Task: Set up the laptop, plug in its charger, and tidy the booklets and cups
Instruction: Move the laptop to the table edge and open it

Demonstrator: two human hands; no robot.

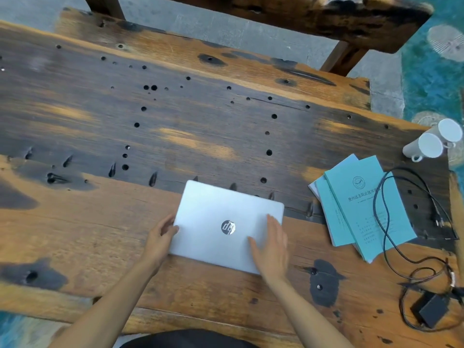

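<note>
Laptop (227, 226) is seen lying shut on the table (100, 222), so setup is barely begun. The left hand (160, 237) is curled against its left edge; the right hand (272, 244) is laid flat and open on the lid. The charger (430, 310) is left unplugged, the booklets (361, 204) fanned loose, the cups (434, 141) tipped over at the far corner.

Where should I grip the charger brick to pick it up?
Probably across the brick's two long sides, coming from above with the right hand. It lies flat near the table's right edge, with cable looped around it, so avoid pinching the loops.
</note>
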